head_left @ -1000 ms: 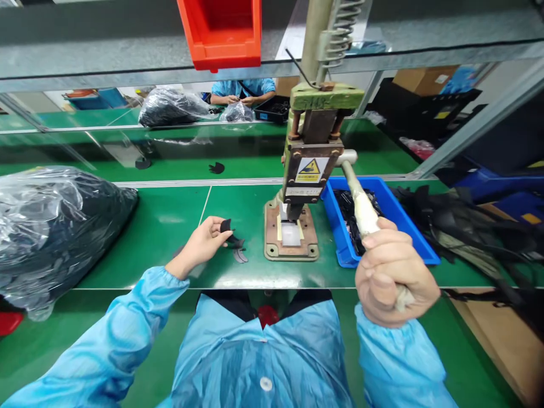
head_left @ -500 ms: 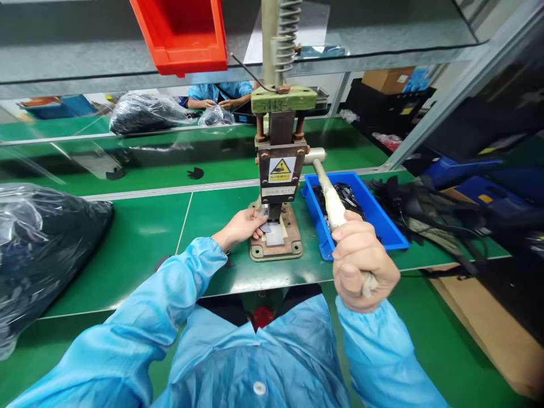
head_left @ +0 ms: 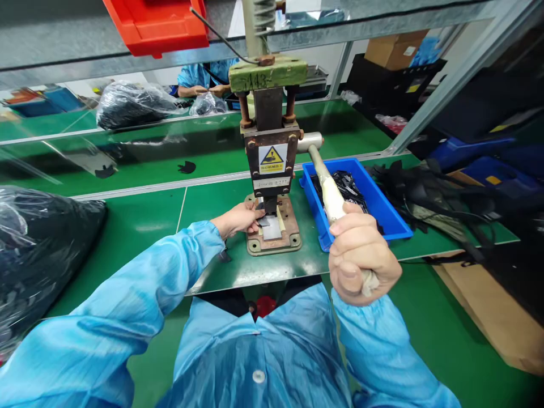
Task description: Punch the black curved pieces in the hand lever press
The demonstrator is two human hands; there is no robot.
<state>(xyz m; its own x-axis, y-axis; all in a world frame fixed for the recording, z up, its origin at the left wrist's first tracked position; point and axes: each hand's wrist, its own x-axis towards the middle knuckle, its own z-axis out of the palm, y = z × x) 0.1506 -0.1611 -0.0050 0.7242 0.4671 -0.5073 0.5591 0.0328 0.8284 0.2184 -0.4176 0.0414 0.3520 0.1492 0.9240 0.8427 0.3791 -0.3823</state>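
Observation:
A hand press (head_left: 271,148) with a yellow warning label stands on the green bench. My right hand (head_left: 361,259) is wrapped round its cloth-taped lever (head_left: 328,190), which slopes down toward me. My left hand (head_left: 238,219) reaches to the press base (head_left: 290,237) and pinches a small dark flat part (head_left: 263,220) lying on the pale plate under the ram. Another dark part (head_left: 224,256) lies on the bench below my left wrist.
A blue tray (head_left: 382,207) of black parts sits right of the press, with black straps (head_left: 433,192) beyond it. A large bag of black pieces (head_left: 42,238) lies at the left. A red bin (head_left: 157,22) hangs overhead. Another person's hands (head_left: 206,89) work at the far bench.
My left hand picked a dark part off the bench and carried it right, onto the press base under the ram. My right hand kept its grip on the lever.

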